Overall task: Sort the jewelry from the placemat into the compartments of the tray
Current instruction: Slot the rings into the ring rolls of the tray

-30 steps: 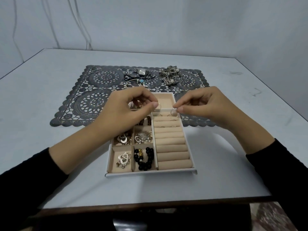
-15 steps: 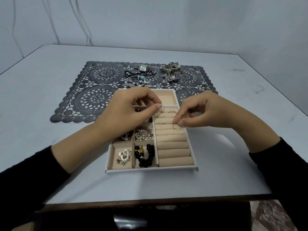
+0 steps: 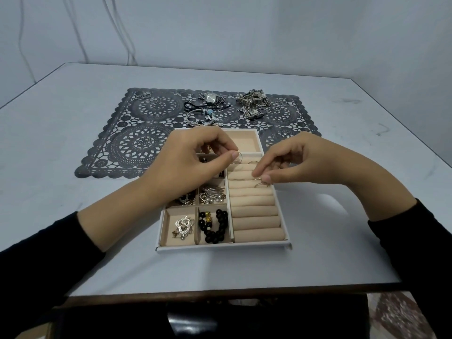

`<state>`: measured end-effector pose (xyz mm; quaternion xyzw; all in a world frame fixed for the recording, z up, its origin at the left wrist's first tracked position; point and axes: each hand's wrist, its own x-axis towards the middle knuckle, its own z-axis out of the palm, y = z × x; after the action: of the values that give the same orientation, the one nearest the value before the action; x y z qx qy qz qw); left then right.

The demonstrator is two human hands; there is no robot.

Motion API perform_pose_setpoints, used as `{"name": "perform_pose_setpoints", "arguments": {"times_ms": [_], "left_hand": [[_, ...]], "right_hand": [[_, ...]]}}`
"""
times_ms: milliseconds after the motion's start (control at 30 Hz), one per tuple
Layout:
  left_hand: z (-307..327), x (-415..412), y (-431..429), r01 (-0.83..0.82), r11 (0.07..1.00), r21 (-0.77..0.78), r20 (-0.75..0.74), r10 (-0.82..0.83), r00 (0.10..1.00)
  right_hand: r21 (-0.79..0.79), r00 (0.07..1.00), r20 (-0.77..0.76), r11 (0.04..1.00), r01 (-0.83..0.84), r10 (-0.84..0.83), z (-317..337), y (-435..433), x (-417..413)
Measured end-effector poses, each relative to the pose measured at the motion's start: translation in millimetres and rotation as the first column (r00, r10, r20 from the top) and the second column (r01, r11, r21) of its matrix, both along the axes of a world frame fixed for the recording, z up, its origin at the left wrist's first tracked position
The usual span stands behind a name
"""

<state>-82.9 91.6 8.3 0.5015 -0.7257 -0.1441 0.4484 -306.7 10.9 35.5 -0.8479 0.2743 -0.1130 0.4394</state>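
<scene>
A white tray (image 3: 223, 248) with beige compartments lies partly on a grey lace placemat (image 3: 137, 143). My left hand (image 3: 188, 165) pinches a thin ring (image 3: 237, 158) above the upper ring rolls. My right hand (image 3: 303, 162) pinches another small ring (image 3: 261, 184) and holds it down at a slot between the rolls (image 3: 254, 211). Two more rings sit in the upper slots. On the placemat lie a watch (image 3: 211, 98), a bangle with beads (image 3: 203, 116), a pile of chains (image 3: 253, 102) and loose rings (image 3: 278, 107).
The tray's left compartments hold a black bead bracelet (image 3: 215, 226), a silver heart piece (image 3: 184, 226) and brooches (image 3: 212, 195). A far compartment (image 3: 244, 144) shows bare beige lining. More small rings (image 3: 143, 96) lie at the placemat's far left corner. Walls close the table's back and right.
My right hand moved toward me and down, bringing its ring from above the top roll to a slot lower in the rolls. My left hand kept holding its ring almost in place.
</scene>
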Motion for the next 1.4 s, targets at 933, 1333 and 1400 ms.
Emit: {"name": "perform_pose_setpoints", "arguments": {"times_ms": [933,1333,1400], "left_hand": [[1,1,0,0.079,0.996,0.042,0.038,-0.081,0.996],[2,3,0,0.188,0.982,-0.003,0.255,-0.181,0.95],[2,3,-1,0.2,0.98,-0.015,0.301,-0.186,0.935]], "right_hand": [[-0.026,0.932,0.237,0.958,0.287,-0.273,-12,-17,-2],[-0.511,0.84,-0.057,0.739,0.44,-0.54,-49,-45,2],[-0.519,0.842,-0.099,0.749,0.411,-0.53,-49,-45,2]]}}
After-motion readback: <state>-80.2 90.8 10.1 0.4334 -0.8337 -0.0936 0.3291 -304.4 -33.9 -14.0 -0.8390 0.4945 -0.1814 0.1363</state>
